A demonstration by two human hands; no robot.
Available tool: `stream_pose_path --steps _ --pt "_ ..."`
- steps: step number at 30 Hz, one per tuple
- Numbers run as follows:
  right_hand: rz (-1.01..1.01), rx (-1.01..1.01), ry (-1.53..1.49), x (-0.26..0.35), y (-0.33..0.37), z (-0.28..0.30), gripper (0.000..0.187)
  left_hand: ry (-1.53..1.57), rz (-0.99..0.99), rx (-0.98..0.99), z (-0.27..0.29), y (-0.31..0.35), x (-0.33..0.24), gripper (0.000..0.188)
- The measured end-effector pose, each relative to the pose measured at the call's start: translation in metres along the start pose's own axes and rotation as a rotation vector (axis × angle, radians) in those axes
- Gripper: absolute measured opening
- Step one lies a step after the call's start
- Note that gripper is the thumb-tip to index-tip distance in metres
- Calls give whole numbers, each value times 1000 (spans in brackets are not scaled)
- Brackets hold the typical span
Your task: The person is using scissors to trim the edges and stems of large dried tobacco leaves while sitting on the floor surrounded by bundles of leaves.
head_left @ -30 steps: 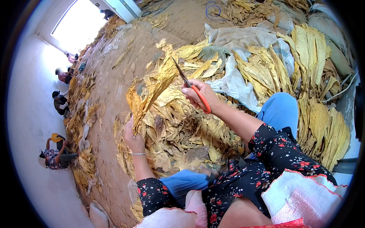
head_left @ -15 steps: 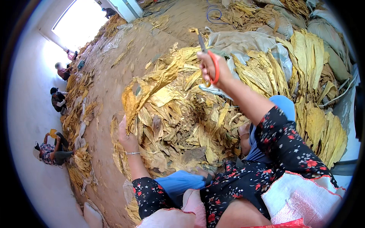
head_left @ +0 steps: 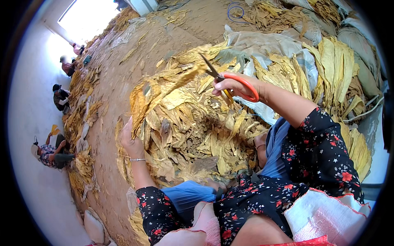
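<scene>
A long, dried yellow-brown tobacco leaf (head_left: 140, 107) rises from my left hand (head_left: 132, 141), whose fingers close on its lower end. Its upper part stretches up and right toward the scissors and looks slightly blurred. My right hand (head_left: 236, 84) grips scissors (head_left: 212, 72) with dark blades and orange-red handles, the blades aimed up and left near the leaf's far end. Whether the blades touch the leaf, I cannot tell. Beneath both hands lies a large heap of crumpled dried leaves (head_left: 184, 139), between my blue-trousered legs.
Flat yellow leaves (head_left: 334, 74) are stacked at the right, beside sacks (head_left: 361, 61). A translucent plastic sheet (head_left: 266, 43) lies beyond the heap. Several people sit along the left wall, one (head_left: 53, 151) holding a yellow leaf. A blue cord (head_left: 236, 14) lies on the brown floor.
My right hand has moved down and slightly right, and the scissors have tilted left. A leaf bit seen at their tip is gone from there. My left hand has shifted slightly left with the leaf.
</scene>
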State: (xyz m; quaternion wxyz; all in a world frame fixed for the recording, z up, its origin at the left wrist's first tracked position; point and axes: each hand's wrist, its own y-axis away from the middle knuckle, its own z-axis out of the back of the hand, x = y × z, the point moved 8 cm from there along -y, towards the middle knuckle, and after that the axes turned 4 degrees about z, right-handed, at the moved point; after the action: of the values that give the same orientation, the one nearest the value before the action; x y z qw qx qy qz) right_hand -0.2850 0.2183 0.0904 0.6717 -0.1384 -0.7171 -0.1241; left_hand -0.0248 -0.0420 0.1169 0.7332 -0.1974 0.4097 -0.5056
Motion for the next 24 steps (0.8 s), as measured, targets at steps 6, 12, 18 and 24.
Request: stream_pose_path --steps 6,12,18,24 --pt "-121 -253 19 -3 0 23 27 -120 -24 36 3 7 -4 69" --pt "-5 -550 -160 1 7 69 24 -434 -130 -51 20 11 -7 69" --pt "-78 -292 386 7 5 43 29 -558 -275 -30 1 6 -34 59" --pt "-144 -72 593 -19 -4 2 47 -591 -462 -51 -9 9 -76 43"
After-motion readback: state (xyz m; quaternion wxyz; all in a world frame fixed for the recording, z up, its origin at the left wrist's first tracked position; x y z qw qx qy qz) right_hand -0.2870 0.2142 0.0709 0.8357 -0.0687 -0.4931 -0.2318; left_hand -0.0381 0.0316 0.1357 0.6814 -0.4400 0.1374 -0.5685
